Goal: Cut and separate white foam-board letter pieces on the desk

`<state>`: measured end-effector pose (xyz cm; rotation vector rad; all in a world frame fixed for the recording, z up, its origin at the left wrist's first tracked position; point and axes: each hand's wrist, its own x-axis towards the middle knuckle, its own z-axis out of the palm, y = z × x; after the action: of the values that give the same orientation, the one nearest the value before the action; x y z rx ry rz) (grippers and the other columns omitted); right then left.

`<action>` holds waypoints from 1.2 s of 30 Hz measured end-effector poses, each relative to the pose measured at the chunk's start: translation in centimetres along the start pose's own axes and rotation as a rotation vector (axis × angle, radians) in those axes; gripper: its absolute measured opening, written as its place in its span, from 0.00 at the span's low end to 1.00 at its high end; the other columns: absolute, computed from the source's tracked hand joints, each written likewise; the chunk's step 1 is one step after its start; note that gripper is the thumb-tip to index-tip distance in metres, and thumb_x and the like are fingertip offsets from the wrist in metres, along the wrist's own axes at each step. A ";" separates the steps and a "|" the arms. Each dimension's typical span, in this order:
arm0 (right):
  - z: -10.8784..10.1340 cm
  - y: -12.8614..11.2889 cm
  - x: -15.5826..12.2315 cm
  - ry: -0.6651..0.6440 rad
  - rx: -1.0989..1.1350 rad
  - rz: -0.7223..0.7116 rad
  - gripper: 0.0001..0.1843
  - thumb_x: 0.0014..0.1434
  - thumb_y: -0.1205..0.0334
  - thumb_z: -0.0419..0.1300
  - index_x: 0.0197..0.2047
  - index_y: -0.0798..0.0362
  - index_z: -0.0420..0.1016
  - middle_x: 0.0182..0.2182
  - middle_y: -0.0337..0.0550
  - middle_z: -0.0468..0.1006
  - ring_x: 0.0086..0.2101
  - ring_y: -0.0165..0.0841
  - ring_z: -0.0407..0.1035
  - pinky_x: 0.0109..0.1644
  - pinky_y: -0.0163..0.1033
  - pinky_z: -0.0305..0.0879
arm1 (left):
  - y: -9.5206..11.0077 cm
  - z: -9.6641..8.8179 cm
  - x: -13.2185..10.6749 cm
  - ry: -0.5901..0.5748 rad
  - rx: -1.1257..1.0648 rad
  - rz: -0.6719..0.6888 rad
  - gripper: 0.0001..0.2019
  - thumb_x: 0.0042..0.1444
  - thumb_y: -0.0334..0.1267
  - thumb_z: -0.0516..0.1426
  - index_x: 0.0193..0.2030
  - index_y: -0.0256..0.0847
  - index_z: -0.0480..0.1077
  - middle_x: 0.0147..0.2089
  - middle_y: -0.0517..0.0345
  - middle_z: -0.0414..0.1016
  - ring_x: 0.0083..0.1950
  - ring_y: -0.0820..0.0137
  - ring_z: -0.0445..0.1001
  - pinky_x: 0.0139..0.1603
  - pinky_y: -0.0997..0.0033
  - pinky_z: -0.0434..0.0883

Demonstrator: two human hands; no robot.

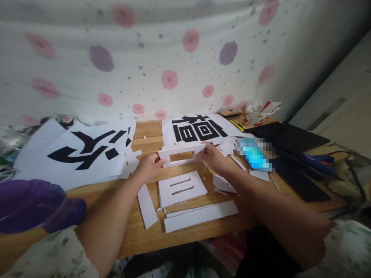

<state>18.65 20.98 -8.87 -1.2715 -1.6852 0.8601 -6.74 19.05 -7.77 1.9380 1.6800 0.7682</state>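
Observation:
Both my hands hold up a white foam-board piece with a rectangular window (181, 153) above the wooden table (139, 231). My left hand (149, 166) grips its left end, fingers closed. My right hand (210, 154) pinches its right end. Just below it lies a white square board with two cut slots (181, 188). Long white strips (199, 216) and a narrow offcut (147, 206) lie nearer to me, and small white scraps (224, 183) sit beside my right wrist.
Two paper sheets with big black characters lie at the back, one on the left (84, 150) and one at centre (197, 129). A paper cup (257, 116), black boards (290, 137) and pens (315, 159) crowd the right. A purple object (34, 204) sits near left. A floral cloth (174, 58) hangs behind.

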 end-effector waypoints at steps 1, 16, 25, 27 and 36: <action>0.0 0.2 0.1 0.000 -0.059 0.016 0.04 0.50 0.67 0.58 0.30 0.51 0.65 0.26 0.38 0.72 0.30 0.34 0.68 0.33 0.38 0.62 | -0.1 0.2 0.1 -0.012 0.018 -0.004 0.10 0.52 0.44 0.54 0.31 0.40 0.72 0.32 0.56 0.78 0.35 0.65 0.75 0.36 0.68 0.68; -0.8 -1.5 -0.4 0.091 -0.519 -0.043 0.21 0.54 0.65 0.56 0.53 0.53 0.67 0.35 0.47 0.77 0.35 0.38 0.71 0.37 0.41 0.65 | 0.4 0.6 -0.1 0.016 0.261 0.124 0.10 0.54 0.39 0.52 0.26 0.41 0.70 0.25 0.54 0.75 0.31 0.62 0.73 0.32 0.67 0.65; -4.2 -3.2 -2.3 0.262 -0.666 -0.767 0.13 0.58 0.69 0.52 0.40 0.49 0.76 0.41 0.44 0.79 0.40 0.37 0.71 0.44 0.47 0.69 | 1.6 -1.3 -1.9 0.298 0.134 0.440 0.09 0.51 0.34 0.54 0.38 0.43 0.73 0.36 0.52 0.73 0.42 0.62 0.71 0.44 0.62 0.67; -5.1 -3.6 -2.7 0.270 -0.691 -0.838 0.13 0.58 0.70 0.53 0.40 0.48 0.76 0.41 0.44 0.79 0.41 0.37 0.72 0.44 0.47 0.70 | 2.0 -1.7 -1.9 0.288 -0.070 0.487 0.08 0.46 0.34 0.56 0.34 0.43 0.74 0.39 0.52 0.71 0.44 0.63 0.70 0.47 0.61 0.68; -5.4 -4.9 -4.5 0.173 -0.626 -1.083 0.14 0.60 0.71 0.53 0.46 0.48 0.73 0.46 0.45 0.78 0.48 0.38 0.70 0.46 0.48 0.73 | 3.6 -1.6 -3.3 -0.535 -0.909 -0.099 0.27 0.55 0.51 0.55 0.56 0.36 0.65 0.37 0.46 0.78 0.30 0.66 0.75 0.27 0.70 0.68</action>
<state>22.21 15.58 -3.24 -0.5498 -2.1719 -0.4327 -5.52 15.23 -4.60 1.2392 0.8568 0.7091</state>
